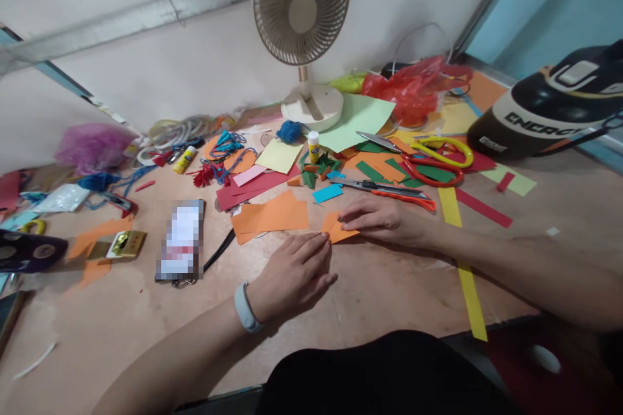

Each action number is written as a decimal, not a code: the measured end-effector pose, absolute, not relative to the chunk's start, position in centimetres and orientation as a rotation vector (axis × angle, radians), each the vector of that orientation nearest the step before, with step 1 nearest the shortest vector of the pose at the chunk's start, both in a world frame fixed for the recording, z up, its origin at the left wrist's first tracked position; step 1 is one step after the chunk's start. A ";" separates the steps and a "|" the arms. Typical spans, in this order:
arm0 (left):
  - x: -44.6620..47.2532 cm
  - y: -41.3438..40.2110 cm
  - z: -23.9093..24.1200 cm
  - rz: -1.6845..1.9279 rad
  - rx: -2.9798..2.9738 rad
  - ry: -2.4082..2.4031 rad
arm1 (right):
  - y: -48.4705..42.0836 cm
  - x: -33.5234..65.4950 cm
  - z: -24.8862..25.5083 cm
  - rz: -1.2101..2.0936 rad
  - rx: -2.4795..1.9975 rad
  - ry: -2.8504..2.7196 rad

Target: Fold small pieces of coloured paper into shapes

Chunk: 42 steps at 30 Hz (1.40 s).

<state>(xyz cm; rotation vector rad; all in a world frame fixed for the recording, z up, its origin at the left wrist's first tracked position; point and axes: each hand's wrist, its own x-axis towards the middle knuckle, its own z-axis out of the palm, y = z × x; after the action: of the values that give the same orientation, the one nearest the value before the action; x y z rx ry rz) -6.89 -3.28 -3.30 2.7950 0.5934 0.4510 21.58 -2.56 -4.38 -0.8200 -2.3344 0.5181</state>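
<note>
Straight out from the fan [302, 6], on the near side of its round base and past a larger orange sheet [272, 215], a small orange paper piece [339, 228] lies flat on the table [389, 292] between my two hands. My left hand [292, 275] is laid palm down, fingers together, with the tips pressing the piece's near left edge. My right hand [384, 220] reaches in from the side away from the fan's left, fingers stretched over the far right corner; whether its thumb is tucked under the edge I cannot tell. I judge this paper to be very light, thin and limp, quick to crease and likely to skate on the smooth board, so it is best held by its corners and edges with fingertips. Between fan and hands lie a box cutter [389, 189] and a glue stick [314, 146].
</note>
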 end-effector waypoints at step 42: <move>-7.1 -2.5 -3.8 0.282 2.877 0.292 | -2.4 19.2 -4.8 0.661 -1.208 -2.037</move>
<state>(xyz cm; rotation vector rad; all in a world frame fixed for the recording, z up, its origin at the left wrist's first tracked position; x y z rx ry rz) -7.07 -2.55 -3.79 2.8772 0.2921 0.2823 19.21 -2.37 -4.78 -1.2079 -2.0369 0.6613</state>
